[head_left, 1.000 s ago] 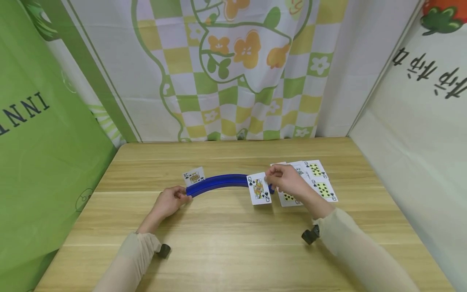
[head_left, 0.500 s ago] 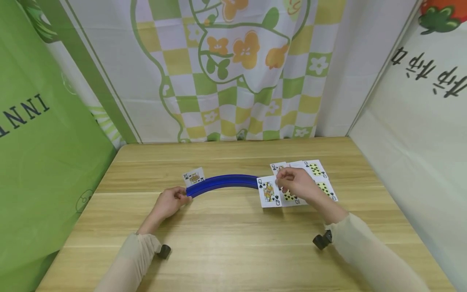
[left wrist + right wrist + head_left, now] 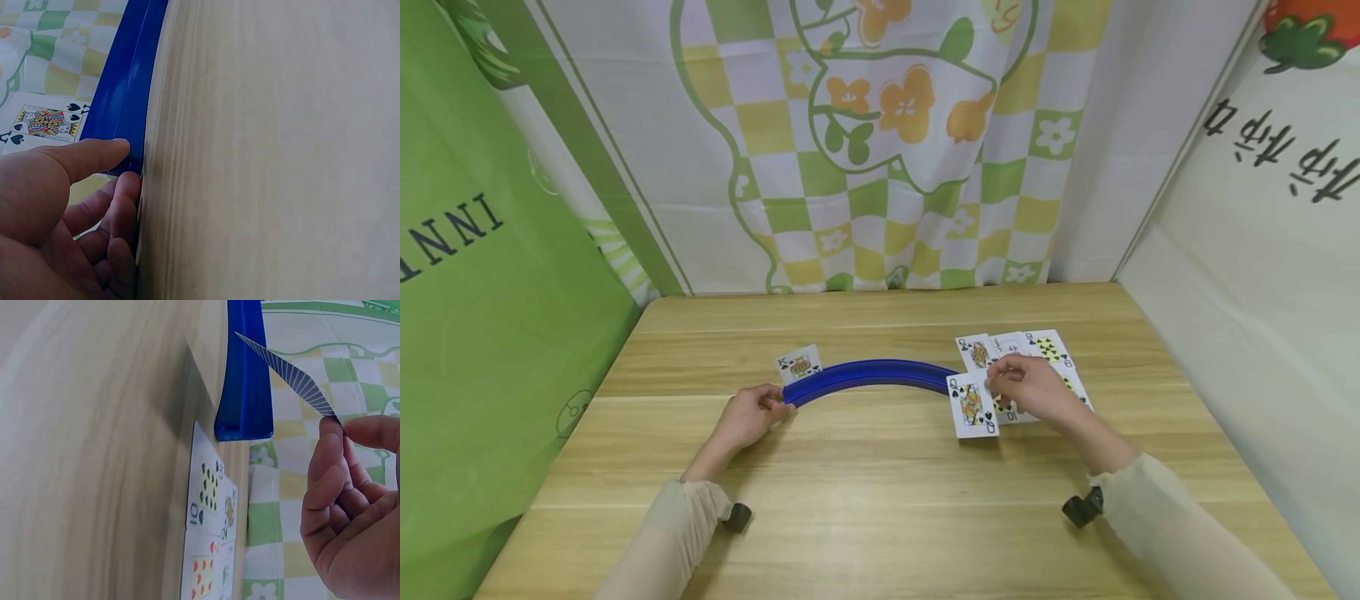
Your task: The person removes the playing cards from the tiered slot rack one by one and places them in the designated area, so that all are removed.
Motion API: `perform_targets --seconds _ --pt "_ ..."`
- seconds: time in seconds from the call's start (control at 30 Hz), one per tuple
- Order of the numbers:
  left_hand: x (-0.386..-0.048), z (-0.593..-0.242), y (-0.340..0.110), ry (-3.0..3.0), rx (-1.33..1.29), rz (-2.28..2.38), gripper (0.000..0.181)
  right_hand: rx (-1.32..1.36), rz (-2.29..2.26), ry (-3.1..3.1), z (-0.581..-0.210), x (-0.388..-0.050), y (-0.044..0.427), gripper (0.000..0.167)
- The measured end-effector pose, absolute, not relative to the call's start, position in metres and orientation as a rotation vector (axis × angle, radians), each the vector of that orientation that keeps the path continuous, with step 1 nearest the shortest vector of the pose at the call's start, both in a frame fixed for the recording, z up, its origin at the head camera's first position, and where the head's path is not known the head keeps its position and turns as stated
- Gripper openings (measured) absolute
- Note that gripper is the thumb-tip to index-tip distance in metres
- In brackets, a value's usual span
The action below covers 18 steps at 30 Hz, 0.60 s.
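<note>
A curved blue card holder [image 3: 872, 372] rests on the table. My left hand [image 3: 748, 417] grips its left end, the thumb [image 3: 103, 156] lying on top. A king of spades [image 3: 800, 364] stands upright at that end of the holder, its lower edge hidden by it. In my right hand [image 3: 1033, 390] a queen of spades [image 3: 972, 406] is pinched between thumb and fingertips along its right edge. This card hangs raised in front of the holder's right end, face toward the head camera. From the right wrist its striped back [image 3: 294, 376] shows, slightly bent.
Several face-up playing cards lie on the wooden table [image 3: 865, 500] right of the holder, among them a queen [image 3: 976, 353], a ten of spades [image 3: 209, 487] and a nine [image 3: 1048, 347]. My right hand partly covers them. A patterned curtain [image 3: 880, 200] hangs behind.
My right hand has moved right and slightly toward me with the queen of spades, uncovering the holder's right part and another queen behind. The left hand, holder and king have stayed put.
</note>
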<state>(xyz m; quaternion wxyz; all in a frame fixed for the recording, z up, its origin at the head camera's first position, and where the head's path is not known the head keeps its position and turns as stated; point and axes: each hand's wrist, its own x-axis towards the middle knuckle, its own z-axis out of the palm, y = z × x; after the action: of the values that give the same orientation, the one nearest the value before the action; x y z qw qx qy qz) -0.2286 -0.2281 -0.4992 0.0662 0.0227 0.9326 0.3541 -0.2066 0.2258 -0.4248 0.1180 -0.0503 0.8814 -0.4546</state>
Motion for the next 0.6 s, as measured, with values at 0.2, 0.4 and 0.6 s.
perform_targets --seconds 0.2,0.4,0.6 --pt "-0.229 -0.5 -0.228 2.818 0.062 1.076 0.041 -0.107 -1.305 2.599 -0.428 -0.203 0.234 0.023" --pt "-0.229 -0.5 -0.228 2.823 0.06 1.073 0.04 -0.071 -1.268 2.62 -0.43 -0.199 0.243 0.024" --pt "-0.229 -0.501 -0.228 2.82 0.063 1.082 0.041 -0.066 -1.256 2.593 -0.433 -0.195 0.249 0.023"
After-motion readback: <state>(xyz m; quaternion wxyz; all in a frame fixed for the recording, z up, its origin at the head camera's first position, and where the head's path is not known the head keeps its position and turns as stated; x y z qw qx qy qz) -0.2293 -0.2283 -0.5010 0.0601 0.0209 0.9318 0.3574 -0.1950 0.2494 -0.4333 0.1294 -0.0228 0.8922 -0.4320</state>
